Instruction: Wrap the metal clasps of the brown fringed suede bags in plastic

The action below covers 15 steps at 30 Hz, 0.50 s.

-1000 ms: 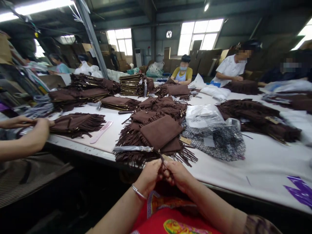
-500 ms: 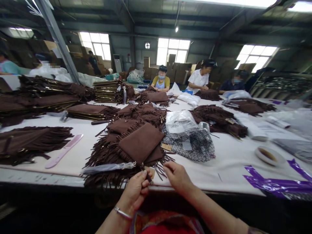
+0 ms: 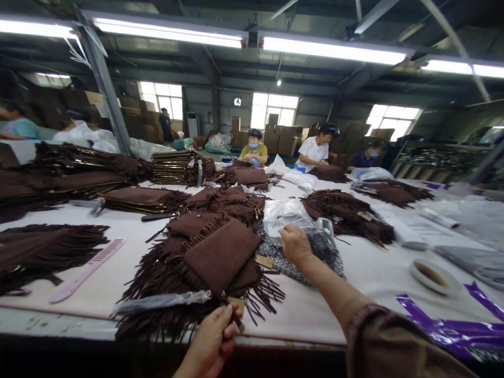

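Note:
Near the table's front edge, my left hand (image 3: 216, 332) pinches a short dark strap (image 3: 238, 318) at the lower corner of a brown fringed bag (image 3: 222, 256). A tan tag (image 3: 236, 303) shows just above those fingers. The bag rests on other brown fringed pieces, with a plastic-wrapped strap (image 3: 165, 301) across the front. Farther out, my right hand (image 3: 295, 244) is over a grey tweed-like cloth (image 3: 334, 258), at the edge of some clear plastic bags (image 3: 286, 212). Its fingers are curled closed; what is between them is hidden.
A pink comb (image 3: 88, 270) lies left of the bag. To the right are a tape roll (image 3: 432, 277) and purple plastic (image 3: 427, 321). Stacked brown bags (image 3: 173, 170) stand at the back left, and co-workers (image 3: 254, 152) sit across the table.
My right hand has moved forward from the table's edge to the plastic bags on the grey cloth. My left hand keeps hold of the strap. The view has tilted up.

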{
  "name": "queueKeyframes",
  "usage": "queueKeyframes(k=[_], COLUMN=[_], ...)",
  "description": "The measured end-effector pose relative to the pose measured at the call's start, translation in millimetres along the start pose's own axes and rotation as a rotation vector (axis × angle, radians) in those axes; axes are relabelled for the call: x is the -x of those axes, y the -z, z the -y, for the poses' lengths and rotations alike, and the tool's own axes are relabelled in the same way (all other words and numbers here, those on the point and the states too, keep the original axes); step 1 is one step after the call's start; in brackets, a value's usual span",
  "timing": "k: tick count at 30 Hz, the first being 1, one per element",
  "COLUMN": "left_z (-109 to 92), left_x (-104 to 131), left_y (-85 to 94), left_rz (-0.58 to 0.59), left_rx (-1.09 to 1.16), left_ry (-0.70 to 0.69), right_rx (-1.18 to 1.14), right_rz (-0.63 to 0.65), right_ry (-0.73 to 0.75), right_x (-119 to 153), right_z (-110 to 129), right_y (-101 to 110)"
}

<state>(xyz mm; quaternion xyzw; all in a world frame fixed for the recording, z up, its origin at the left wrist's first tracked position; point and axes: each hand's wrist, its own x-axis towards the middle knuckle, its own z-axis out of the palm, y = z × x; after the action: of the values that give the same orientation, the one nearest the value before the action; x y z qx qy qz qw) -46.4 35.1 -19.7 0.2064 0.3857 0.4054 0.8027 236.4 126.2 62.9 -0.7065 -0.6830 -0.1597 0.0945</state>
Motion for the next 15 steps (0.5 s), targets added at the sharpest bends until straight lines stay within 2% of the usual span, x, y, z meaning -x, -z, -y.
queueKeyframes(k=[4, 7, 12, 15], left_z=[1, 3, 5, 5], left_x=[2, 1, -4, -3], left_y=[0.4, 1.5, 5.9, 6.5], left_rz=[0.003, 0.008, -0.005, -0.010], left_rx=[-0.026, -0.028, -0.053, -0.051], left_ry=[-0.013, -0.017, -0.005, -0.008], right_rx=[0.041, 0.068, 0.099, 0.106], right_rz=[0.091, 0.159, 0.276, 0.270], right_ry=[-0.002, 0.003, 0.010, 0.004], right_x=[-45, -66, -77, -70], right_z=[-5, -8, -5, -5], right_y=[-8, -18, -28, -27])
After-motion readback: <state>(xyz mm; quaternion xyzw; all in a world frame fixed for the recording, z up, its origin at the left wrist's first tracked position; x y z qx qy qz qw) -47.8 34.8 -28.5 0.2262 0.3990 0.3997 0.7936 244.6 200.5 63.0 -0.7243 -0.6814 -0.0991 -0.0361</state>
